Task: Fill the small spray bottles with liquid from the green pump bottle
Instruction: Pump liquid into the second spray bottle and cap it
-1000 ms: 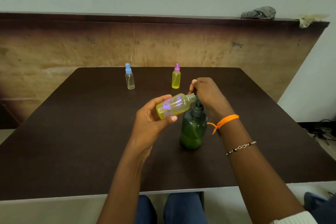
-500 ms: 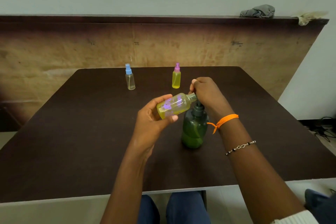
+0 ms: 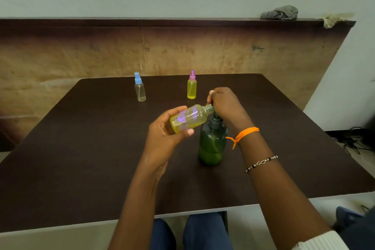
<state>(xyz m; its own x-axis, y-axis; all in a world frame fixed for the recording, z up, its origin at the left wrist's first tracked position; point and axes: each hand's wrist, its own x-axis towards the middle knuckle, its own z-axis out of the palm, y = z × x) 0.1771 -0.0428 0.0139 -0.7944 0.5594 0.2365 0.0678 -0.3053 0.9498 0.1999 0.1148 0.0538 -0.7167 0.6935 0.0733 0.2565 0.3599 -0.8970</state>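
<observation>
The green pump bottle [image 3: 212,144] stands upright at the middle of the dark table [image 3: 81,158]. My right hand [image 3: 225,105] sits on top of its pump head, fingers curled over it. My left hand [image 3: 164,136] grips a small clear bottle [image 3: 189,117] with yellow liquid and purple marks, tilted sideways, its open neck held against the pump spout. Two capped spray bottles stand farther back: a blue-topped nearly empty one [image 3: 139,89] and a pink-topped one [image 3: 191,85] full of yellow liquid.
A wooden panel [image 3: 182,53] rises behind the table, with a grey cloth [image 3: 280,13] on its ledge. Cables [image 3: 353,140] lie on the floor at right. My knees [image 3: 192,231] are under the near table edge.
Hardly anything has moved; both hands and the tilted bottle stay at the pump, with a slight camera shift only.
</observation>
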